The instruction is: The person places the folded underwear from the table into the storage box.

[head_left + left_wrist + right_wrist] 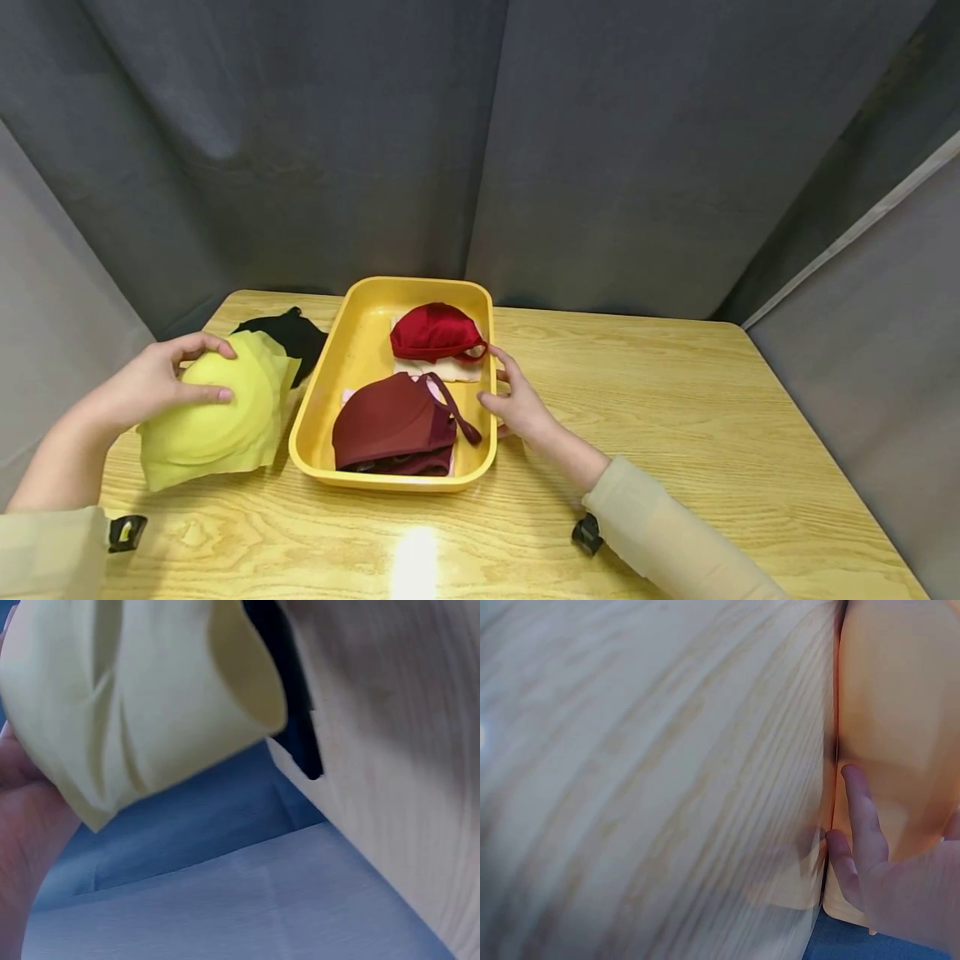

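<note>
My left hand (pixel 146 379) grips a yellow bra (pixel 225 408) with thumb and fingers, raised over the table's left side. In the left wrist view the folded yellow fabric (pixel 142 697) covers most of that hand. A yellow tray (pixel 315 425) stands right of it. In the tray lie a red bra (pixel 431 329) on beige fabric and a maroon bra (pixel 390 421) with its strap looped out, on something pale pink. My right hand (pixel 521 404) holds the tray's right rim, thumb over the edge. The right wrist view shows two fingers straight along the outer wall.
A black garment (pixel 281 337) lies on the wooden table (pixel 660 433) left of the tray, partly hidden by the yellow bra. Grey curtains (pixel 600 150) hang behind the table. Pale grey panels stand at both sides.
</note>
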Demonstrator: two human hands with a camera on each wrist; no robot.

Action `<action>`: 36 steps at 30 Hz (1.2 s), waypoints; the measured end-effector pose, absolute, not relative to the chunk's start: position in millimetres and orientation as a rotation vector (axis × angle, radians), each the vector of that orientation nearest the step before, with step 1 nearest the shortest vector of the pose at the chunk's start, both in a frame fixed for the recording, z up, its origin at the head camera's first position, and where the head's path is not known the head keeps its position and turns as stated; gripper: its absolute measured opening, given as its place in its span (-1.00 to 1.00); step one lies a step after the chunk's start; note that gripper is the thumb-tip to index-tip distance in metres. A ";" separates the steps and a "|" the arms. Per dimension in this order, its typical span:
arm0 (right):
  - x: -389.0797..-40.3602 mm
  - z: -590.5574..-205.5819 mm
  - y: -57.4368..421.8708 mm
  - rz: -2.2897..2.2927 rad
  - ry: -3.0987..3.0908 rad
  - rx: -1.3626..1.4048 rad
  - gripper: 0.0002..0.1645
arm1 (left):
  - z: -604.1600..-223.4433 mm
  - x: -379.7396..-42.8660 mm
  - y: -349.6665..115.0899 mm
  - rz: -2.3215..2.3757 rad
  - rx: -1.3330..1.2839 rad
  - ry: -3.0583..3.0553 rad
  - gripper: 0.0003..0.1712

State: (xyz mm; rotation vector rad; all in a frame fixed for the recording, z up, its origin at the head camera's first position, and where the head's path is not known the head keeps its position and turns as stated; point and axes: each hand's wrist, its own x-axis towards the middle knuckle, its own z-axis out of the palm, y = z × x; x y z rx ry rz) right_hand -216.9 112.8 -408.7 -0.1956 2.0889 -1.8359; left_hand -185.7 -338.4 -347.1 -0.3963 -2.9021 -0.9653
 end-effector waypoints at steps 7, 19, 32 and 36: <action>-215.9 -406.6 112.1 -1.833 2.103 -0.192 -0.06 | -329.5 -187.9 -334.3 -1.000 -0.380 -2.893 -0.44; -227.8 -433.2 111.3 -1.859 2.125 -0.154 -0.06 | -305.3 -192.5 -310.3 -1.013 -0.377 -2.864 -0.43; -229.8 -434.1 108.8 -1.885 2.128 -0.135 -0.07 | -293.6 -203.8 -270.3 -1.275 -0.486 -2.784 -0.44; -229.1 -433.6 108.1 -1.889 2.121 -0.147 -0.06 | -295.2 -205.5 -260.4 -1.320 -0.495 -2.765 -0.45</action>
